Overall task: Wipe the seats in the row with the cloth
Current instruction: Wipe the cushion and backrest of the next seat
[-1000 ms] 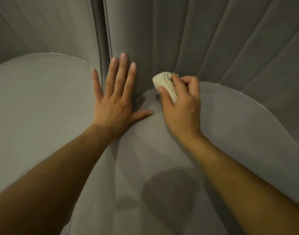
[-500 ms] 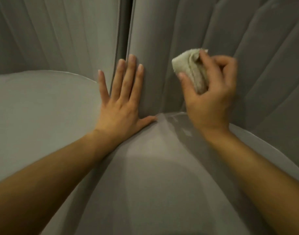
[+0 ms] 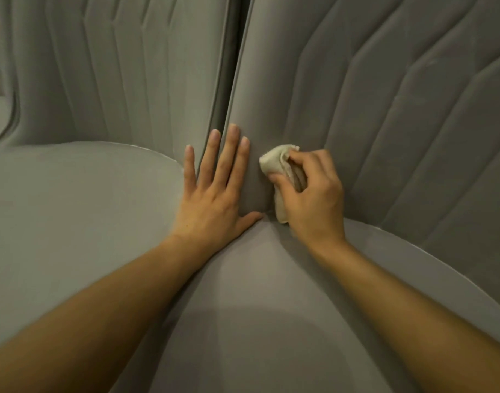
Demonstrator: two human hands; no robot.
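Grey left seat point(image 3: 72, 208) first, then the left hand point(image 3: 211, 199) lying flat, fingers spread, right over the gap point(image 3: 231, 66) between the two backrests. Just beside it the beige cloth point(image 3: 274, 163) is bunched up in the right hand point(image 3: 314, 199), fingers curled round it, pressed on the right seat point(image 3: 385, 109) low on its backrest.

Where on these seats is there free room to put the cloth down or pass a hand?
Free: the left seat cushion, left of the left hand, and the middle of the right seat cushion, on the near side of both hands. Crowded: the corner below the gap between the backrests, where the left hand lies flat and the right hand grips the cloth.
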